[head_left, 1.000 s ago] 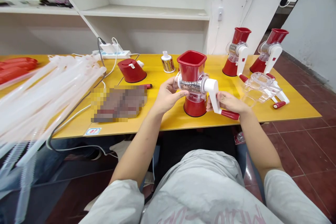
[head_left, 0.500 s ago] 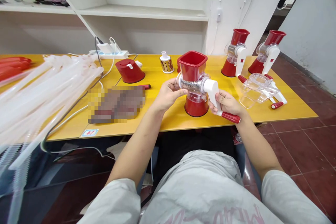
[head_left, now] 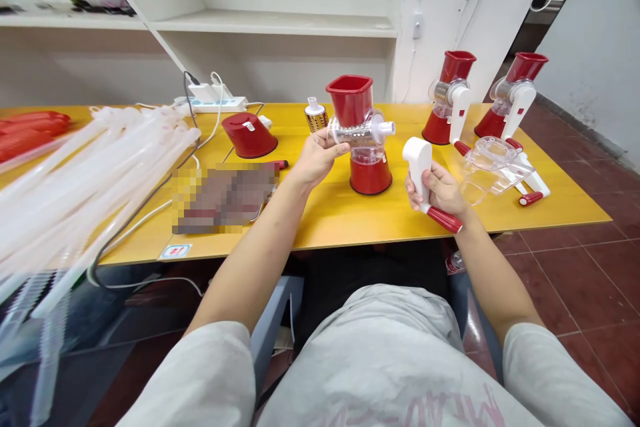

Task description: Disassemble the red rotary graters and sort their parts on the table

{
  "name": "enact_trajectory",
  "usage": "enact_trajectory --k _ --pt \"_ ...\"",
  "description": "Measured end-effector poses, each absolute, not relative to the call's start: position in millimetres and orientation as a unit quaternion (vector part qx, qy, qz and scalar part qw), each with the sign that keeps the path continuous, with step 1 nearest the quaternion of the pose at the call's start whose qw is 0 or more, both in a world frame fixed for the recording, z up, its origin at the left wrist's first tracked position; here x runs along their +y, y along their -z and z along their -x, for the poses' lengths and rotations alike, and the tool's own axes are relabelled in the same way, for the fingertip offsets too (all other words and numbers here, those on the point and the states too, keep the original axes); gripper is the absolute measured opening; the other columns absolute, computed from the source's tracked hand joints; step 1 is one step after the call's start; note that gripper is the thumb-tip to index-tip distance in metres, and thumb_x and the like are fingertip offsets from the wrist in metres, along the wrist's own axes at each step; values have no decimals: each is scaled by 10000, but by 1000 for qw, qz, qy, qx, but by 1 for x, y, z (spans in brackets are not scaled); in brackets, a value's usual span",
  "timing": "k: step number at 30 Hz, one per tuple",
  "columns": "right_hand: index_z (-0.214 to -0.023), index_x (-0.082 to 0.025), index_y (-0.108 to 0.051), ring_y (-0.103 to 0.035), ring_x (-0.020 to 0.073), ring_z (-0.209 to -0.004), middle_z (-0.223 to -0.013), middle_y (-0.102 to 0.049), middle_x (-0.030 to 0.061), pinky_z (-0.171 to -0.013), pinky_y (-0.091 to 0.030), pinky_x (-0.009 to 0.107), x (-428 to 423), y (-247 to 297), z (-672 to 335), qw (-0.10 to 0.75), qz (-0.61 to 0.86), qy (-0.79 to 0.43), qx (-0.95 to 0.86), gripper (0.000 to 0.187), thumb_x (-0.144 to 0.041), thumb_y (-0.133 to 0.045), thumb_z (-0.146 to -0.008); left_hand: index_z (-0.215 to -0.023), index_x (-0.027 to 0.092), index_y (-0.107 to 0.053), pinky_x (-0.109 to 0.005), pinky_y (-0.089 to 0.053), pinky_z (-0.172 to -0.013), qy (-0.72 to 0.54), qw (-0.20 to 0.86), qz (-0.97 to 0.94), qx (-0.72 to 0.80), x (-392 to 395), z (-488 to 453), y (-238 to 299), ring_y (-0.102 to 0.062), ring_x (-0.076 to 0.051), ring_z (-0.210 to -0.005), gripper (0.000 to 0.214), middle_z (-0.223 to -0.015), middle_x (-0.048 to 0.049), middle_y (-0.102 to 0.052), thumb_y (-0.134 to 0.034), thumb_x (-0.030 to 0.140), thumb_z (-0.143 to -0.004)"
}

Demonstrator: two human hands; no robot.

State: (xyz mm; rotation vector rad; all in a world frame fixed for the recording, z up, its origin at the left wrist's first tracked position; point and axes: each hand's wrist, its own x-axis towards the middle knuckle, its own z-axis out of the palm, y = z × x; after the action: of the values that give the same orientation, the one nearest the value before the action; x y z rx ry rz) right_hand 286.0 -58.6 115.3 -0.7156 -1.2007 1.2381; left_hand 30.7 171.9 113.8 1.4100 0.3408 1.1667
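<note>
Near the front edge of the yellow table (head_left: 325, 230), the right hand (head_left: 439, 188) grips a white crank (head_left: 419, 161), apart from a red grater (head_left: 361, 135). The left hand (head_left: 320, 161) holds the grater's clear side; it is upright, back from that edge. Two more graters (head_left: 453, 97) stand toward the far right corner.

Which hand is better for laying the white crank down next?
Probably the right hand: it holds the white crank, apart from the grinder. The left hand is gripping the grinder's side.
</note>
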Motion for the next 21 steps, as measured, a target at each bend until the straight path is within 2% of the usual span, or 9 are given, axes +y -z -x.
enact_trajectory --k 2,6,8,11,16,21 --pt "-1221 -311 -685 -627 178 -684 -985 -813 13 -656 -709 385 -58 -117 -285 600 327 -508 -525 689 -859 -1037 -998 -1064 232 -946 -478 -779 -1113 -514 588 -604 159 175 -44 -114 -983 -350 -1094 872 -1109 -120 -1006 -1355 699 -452" --pt "-1220 -306 -683 -667 184 -700 -987 -836 19 -707 -747 401 -56 -121 -283 581 339 -487 -557 713 -884 -1033 -993 -1074 197 -912 -465 -763 -1070 -529 570 -606 168 169 -74 -117 -967 -363 -1129 866 -1112 -157 -989 -1334 698 -508" --pt "-1242 -296 -701 -673 178 -704 -984 -831 16 -703 -737 383 -56 -120 -282 572 342 -488 -565 712 -883 -1027 -1005 -1034 191 -911 -447 -755 -1040 -532 567 -604 174 164 -83 -118 -955 -347 -1102 809 -1109 -158 -987 -1331 641 -508" --pt "-1269 -284 -726 -691 176 -719 -991 -822 14 -713 -730 370 -54 -116 -281 557 351 -494 -567 707 -883 -1011 -1026 -968 201 -931 -451 -742 -1096 -546 551 -603 186 157 -85 -119 -937 -334 -1111 697 -1099 -137 -989 -1307 579 -518" --pt "-1281 -276 -722 -705 170 -720 -978 -821 6 -718 -716 356 -50 -112 -275 554 346 -503 -566 723 -882 -1019 -1023 -886 223 -956 -488 -687 -1168 -554 483 -638 230 153 -72 -116 -904 -339 -1074 543 -1060 -105 -991 -1228 621 -637" --pt "-1285 -278 -709 -726 170 -742 -979 -835 -3 -752 -718 355 -50 -112 -273 546 346 -511 -566 706 -813 -1074 -1003 -1057 229 -1024 -513 -638 -1274 -530 475 -663 233 152 -64 -115 -905 -371 -1202 525 -1210 -121 -1014 -1196 567 -694"
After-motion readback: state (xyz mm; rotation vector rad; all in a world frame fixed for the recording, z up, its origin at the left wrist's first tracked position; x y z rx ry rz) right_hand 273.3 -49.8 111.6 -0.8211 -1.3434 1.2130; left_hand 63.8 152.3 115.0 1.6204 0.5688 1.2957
